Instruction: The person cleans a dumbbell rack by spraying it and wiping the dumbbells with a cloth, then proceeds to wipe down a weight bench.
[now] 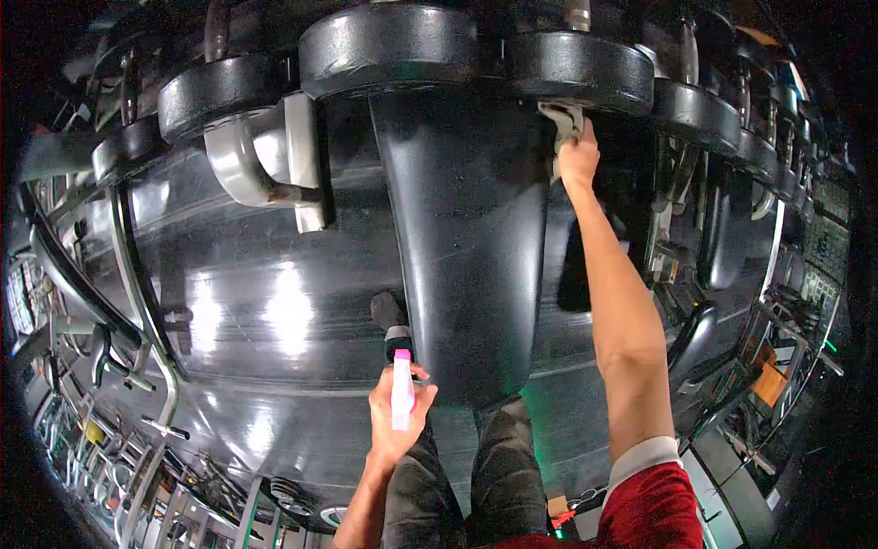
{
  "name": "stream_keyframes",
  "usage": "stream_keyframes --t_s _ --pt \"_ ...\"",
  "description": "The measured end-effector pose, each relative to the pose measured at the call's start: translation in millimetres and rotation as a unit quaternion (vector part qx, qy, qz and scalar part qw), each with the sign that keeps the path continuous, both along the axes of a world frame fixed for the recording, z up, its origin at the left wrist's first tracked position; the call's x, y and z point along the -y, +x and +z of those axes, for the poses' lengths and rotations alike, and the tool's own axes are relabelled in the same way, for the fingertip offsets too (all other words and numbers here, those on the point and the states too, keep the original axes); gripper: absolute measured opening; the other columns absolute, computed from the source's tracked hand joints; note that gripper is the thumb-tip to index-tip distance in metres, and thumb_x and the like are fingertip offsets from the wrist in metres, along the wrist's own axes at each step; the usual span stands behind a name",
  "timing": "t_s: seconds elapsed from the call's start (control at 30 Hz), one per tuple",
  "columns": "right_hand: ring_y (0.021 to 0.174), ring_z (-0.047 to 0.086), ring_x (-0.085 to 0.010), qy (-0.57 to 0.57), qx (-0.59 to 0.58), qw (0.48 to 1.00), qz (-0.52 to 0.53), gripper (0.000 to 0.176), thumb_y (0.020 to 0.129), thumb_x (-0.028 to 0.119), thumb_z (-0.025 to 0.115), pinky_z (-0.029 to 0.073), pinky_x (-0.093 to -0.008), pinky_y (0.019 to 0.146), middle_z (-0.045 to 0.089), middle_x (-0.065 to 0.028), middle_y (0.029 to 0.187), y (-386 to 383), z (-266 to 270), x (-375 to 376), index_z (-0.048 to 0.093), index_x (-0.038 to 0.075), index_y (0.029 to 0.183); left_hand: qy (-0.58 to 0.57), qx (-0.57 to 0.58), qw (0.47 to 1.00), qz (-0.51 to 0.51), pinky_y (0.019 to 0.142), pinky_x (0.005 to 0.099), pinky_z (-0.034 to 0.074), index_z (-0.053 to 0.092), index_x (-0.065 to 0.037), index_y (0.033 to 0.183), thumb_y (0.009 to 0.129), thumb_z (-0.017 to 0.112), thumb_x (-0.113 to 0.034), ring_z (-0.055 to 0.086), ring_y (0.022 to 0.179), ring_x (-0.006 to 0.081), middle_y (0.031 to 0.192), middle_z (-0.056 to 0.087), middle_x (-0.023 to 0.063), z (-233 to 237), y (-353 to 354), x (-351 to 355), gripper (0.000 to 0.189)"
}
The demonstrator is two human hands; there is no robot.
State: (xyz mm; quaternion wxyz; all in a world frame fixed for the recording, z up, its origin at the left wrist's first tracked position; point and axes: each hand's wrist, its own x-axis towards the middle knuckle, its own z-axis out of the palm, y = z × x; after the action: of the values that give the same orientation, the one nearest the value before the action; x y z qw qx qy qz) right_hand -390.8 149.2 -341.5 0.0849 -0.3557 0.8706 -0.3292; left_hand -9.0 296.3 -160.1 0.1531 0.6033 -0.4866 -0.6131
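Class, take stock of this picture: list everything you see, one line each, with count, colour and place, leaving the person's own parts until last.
Bench pad: one, black, centre
Round weights: at least six, black, row across the top
Bottle: one, white with pink top, in the left grip
Cloth: one, greyish white, at the right grip
Bent metal part: one, silver, upper left
Gym equipment: several pieces, black and silver, both sides
Panel: one, orange-brown, far right
Floor: one, dark and glossy, beneath everything
Trousers: one pair, dark, bottom centre
Foot: one visible, grey covering, left of pad
Sleeve: one, red, lower right
Left grip: one, bare, lower centre
Right grip: one, bare, upper right
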Motion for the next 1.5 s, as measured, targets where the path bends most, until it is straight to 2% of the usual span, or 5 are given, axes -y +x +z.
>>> stream_keyframes --t_s 0.23,0.63,0.77,1.1,1.5 --pt "0.13 0.037 -0.0417 0.017 -0.12 0.988 0.094 0.052 0.078 0.007 0.057 0.027 -0.0514 0.109 0.044 -0.0177 0.139 82.6 -0.6 20.3 0.05 0.006 0.13 0.02 -0.005 1.0 0.017 0.055 0.0236 0.043 0.056 -0.005 0.098 0.077 0.069 0.0 0.052 0.055 0.006 0.066 0.058 0.0008 -3.9 -4.3 -9.3 0.025" --pt "0.111 0.056 -0.035 0.163 0.018 0.943 0.29 0.036 0.081 0.009 0.056 0.047 -0.0447 0.091 0.059 -0.0155 0.12 92.1 56.5 14.2 0.059 0.015 0.117 0.014 -0.007 1.0 -0.01 0.056 0.0234 0.044 0.055 -0.004 0.1 0.079 0.07 -0.002 0.053 0.057 0.0053 0.073 0.062 0.0007 0.6 -31.1 -13.4 0.026" --pt "0.095 0.06 -0.0395 -0.086 0.12 0.922 0.358 0.032 0.082 0.004 0.052 0.051 -0.0434 0.083 0.064 -0.0192 0.101 80.4 49.9 5.3 0.058 0.009 0.113 0.01 -0.007 1.0 -0.022 0.057 0.0227 0.045 0.055 -0.004 0.101 0.079 0.07 -0.001 0.055 0.059 0.0049 0.081 0.064 0.0012 2.4 -40.0 -14.2 0.026" --pt "0.109 0.047 -0.0392 0.047 -0.016 0.999 -0.006 0.052 0.08 0.027 0.066 0.041 -0.0466 0.092 0.048 -0.0206 0.119 53.8 21.9 -23.3 0.049 0.002 0.122 0.006 -0.008 1.0 -0.017 0.056 0.0224 0.044 0.055 -0.004 0.1 0.079 0.069 0.0 0.053 0.057 0.0044 0.077 0.062 0.0001 3.1 -39.1 -12.3 0.025" --pt "0.111 0.055 -0.039 0.007 -0.07 0.988 0.137 0.042 0.09 0.028 0.054 0.049 -0.0454 0.088 0.051 -0.0309 0.123 76.5 30.2 1.8 0.051 0.006 0.126 -0.017 -0.017 0.999 0.027 0.054 0.0238 0.042 0.055 -0.005 0.097 0.079 0.069 0.0 0.05 0.054 0.0059 0.067 0.057 0.0004 -3.8 -16.1 -7.4 0.023"
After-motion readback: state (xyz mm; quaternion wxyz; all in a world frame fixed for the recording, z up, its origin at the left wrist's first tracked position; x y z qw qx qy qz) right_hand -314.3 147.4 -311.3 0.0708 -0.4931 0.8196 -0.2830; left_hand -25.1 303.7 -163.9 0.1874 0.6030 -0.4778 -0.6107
